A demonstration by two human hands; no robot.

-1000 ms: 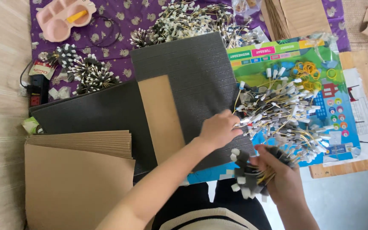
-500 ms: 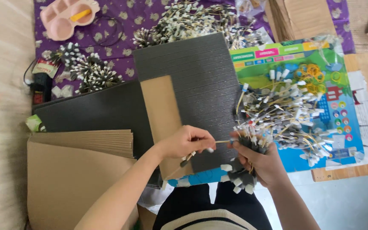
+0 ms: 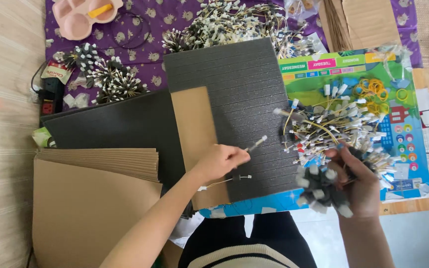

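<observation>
At the far left a stack of brown cardboard sheets [image 3: 95, 198] lies on the floor, its lower edge cut off by the frame, and it partly covers a smooth black foam sheet [image 3: 120, 124] above it. Further up, a pink divided tray [image 3: 75, 17] sits on a purple patterned cloth [image 3: 140, 44], its top out of view, and small bundles of white-tipped wires [image 3: 107, 79] lie beside it. Toward the middle, a narrow cardboard strip [image 3: 194, 134] lies on a ribbed dark grey foam pad [image 3: 244, 94]. The left hand [image 3: 219, 161] rests on that strip and pad with its grip pinched together on a single thin wire piece [image 3: 256, 144], whose pale tip points up and to the right; a second loose wire [image 3: 224, 181] lies on the pad just below the hand. A large heap of wires [image 3: 234, 22] behind the pad is too tangled to tell apart. To the right, a colourful printed poster [image 3: 398, 159] lies under a loose pile of yellow wires [image 3: 333, 124] and some yellow rubber bands [image 3: 373, 94]. The right hand [image 3: 361, 186] has its grip clamped on a thick bunch of wires with white plugs [image 3: 321, 186], whose stems are hidden in the fist.
</observation>
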